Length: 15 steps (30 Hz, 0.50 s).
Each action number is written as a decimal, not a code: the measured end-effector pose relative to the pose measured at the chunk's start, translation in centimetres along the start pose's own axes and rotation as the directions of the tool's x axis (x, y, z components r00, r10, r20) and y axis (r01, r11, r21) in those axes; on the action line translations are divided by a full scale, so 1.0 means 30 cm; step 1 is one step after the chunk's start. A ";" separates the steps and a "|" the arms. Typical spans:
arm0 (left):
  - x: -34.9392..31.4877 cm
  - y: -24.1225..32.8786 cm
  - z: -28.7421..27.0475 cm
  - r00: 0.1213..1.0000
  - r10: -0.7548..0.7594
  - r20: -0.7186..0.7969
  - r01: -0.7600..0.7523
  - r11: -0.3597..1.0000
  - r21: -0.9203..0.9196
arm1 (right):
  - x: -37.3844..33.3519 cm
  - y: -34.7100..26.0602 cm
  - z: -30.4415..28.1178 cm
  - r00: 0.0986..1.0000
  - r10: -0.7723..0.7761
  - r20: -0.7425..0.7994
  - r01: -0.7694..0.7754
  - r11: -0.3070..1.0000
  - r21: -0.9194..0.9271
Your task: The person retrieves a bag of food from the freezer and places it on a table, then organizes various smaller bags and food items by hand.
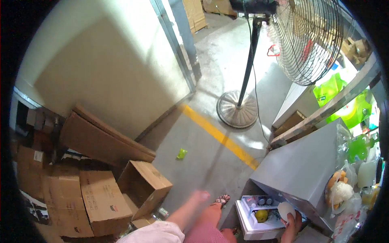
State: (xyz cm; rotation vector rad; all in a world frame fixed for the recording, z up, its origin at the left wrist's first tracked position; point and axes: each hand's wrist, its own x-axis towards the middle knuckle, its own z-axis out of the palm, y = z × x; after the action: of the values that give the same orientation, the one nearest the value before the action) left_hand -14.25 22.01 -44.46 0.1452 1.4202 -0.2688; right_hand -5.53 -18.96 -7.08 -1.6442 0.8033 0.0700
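Note:
At the lower right, my right hand (pixel 291 223) is closed round a smooth white oval object (pixel 286 211) whose kind I cannot make out. It is over the right side of a pulled-out white drawer (pixel 263 235). Inside the drawer lies a yellow-green round fruit (pixel 261 215), with two dark round items (pixel 265 200) behind it. My left hand (pixel 199 197) reaches out over the floor, away from the drawer. Motion smears its fingers, and nothing is visibly held there.
A grey cabinet (pixel 298 164) adjoins the drawer, with bags and bottles along its right. A pedestal fan (pixel 239 109) stands ahead, its cord trailing on the floor. Cardboard boxes (pixel 103 198) crowd the left. A green wrapper (pixel 181 154) lies near the yellow floor line (pixel 219 135).

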 end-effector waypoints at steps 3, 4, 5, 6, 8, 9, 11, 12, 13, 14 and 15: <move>-0.017 0.257 0.312 0.993 0.098 0.061 -0.101 0.994 0.046 | 0.014 0.018 -0.035 0.999 0.018 0.035 -0.019 1.000 0.024; -0.055 0.416 0.472 0.974 0.177 0.142 -0.182 0.983 0.024 | 0.027 0.038 -0.050 0.999 0.016 0.052 -0.017 0.999 0.028; -0.136 0.580 0.688 0.917 0.290 0.274 -0.299 0.954 -0.009 | 0.040 0.061 -0.060 1.000 0.019 0.008 -0.019 1.000 0.025; -0.264 0.728 0.925 0.819 0.395 0.415 -0.402 0.912 -0.075 | 0.052 0.073 -0.063 0.999 0.020 -0.044 -0.019 1.000 0.019; -0.607 0.940 1.352 0.547 0.526 0.651 -0.522 0.823 -0.225 | 0.038 0.044 -0.060 0.996 -0.021 -0.086 0.026 0.998 0.050; -0.772 0.981 1.513 0.432 0.545 0.719 -0.550 0.791 -0.268 | 0.021 0.025 -0.084 0.990 -0.057 -0.131 0.068 0.995 0.078; -0.915 0.908 1.683 0.351 0.516 0.781 -0.635 0.744 -0.207 | 0.057 0.132 -0.269 0.980 0.097 -0.173 -0.072 0.987 0.147; -0.944 0.882 1.715 0.324 0.502 0.802 -0.701 0.697 -0.153 | 0.074 0.173 -0.332 0.955 0.252 -0.155 -0.209 0.946 0.249; -0.892 0.869 1.671 0.305 0.493 0.815 -0.746 0.655 -0.116 | 0.048 0.142 -0.315 0.954 0.249 -0.168 -0.202 0.946 0.255; -0.779 0.996 1.531 0.279 0.535 0.798 -0.823 0.562 -0.089 | 0.018 0.062 -0.184 0.982 0.116 -0.146 -0.094 0.984 0.152; -0.619 0.894 1.442 0.373 0.586 0.719 -0.859 0.512 0.028 | -0.033 0.001 -0.146 0.978 -0.028 -0.205 0.035 0.999 0.032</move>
State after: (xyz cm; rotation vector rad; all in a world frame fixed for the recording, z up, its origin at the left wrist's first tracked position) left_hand 31.94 38.39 -21.34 0.9602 0.4559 0.1739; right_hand -7.96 -22.40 -5.54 -1.6479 0.9288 -0.1378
